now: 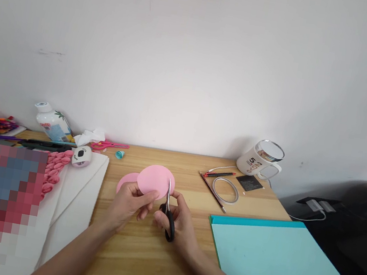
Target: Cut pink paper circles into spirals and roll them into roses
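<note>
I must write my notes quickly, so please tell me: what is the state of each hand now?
Left hand: closed, holding pink paper.
Right hand: closed, holding scissors.

Before me the wooden tabletop (147, 264) bears a white mug (247, 160), a coiled cable (237, 197), a black card (249, 183), pink scissors (106, 144) and pale blue paper (281, 268).

Rear pink disc (125, 181) partly hidden, card print (249, 183) illegible, teal paper (288, 270) cut off
</note>
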`<state>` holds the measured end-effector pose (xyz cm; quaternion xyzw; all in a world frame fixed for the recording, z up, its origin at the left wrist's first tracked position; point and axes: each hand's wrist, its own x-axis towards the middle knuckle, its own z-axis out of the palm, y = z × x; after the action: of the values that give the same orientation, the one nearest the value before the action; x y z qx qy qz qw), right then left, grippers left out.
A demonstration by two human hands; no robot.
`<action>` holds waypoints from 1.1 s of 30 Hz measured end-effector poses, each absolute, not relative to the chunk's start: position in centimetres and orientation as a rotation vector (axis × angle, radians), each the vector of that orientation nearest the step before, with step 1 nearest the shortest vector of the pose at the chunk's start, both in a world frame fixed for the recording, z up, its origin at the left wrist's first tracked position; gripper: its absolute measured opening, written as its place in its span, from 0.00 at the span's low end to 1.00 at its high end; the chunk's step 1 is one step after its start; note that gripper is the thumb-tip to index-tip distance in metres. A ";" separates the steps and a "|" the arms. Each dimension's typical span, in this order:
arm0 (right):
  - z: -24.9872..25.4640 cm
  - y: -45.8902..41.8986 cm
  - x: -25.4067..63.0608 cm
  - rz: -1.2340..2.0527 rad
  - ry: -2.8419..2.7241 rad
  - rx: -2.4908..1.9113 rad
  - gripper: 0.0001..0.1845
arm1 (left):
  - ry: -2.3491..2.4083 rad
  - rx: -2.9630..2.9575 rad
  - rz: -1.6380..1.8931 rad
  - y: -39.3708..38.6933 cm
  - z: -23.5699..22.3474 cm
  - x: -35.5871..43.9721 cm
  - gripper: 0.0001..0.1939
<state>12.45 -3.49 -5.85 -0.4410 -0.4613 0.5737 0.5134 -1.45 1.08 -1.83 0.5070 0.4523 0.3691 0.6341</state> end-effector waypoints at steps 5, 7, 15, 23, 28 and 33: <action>-5.6 -3.3 12.5 1.350 -1.085 -0.991 0.30 | 1.044 1.207 0.806 1.0 -1.9 -1.5 0.16; -5.6 -3.3 12.5 1.340 -1.086 -0.985 0.30 | 1.046 1.214 0.810 1.0 -1.9 -1.4 0.16; -5.7 -3.2 12.5 1.357 -1.093 -0.991 0.29 | 1.037 1.224 0.819 1.1 -1.8 -1.5 0.16; -5.5 -3.3 12.6 1.366 -1.091 -0.998 0.28 | 1.012 1.220 0.835 1.2 -2.2 -1.8 0.16; -5.7 -3.3 12.6 1.352 -1.090 -1.041 0.27 | 0.996 1.218 0.853 1.2 -2.2 -1.8 0.16; -6.4 -3.2 12.6 1.318 -1.112 -1.063 0.26 | 0.987 1.192 0.871 1.2 -2.1 -1.7 0.16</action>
<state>12.59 -3.23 -6.41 -0.4452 -0.4659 0.5520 0.5292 -1.75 1.18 -2.08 0.5207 0.4312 0.3804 0.6310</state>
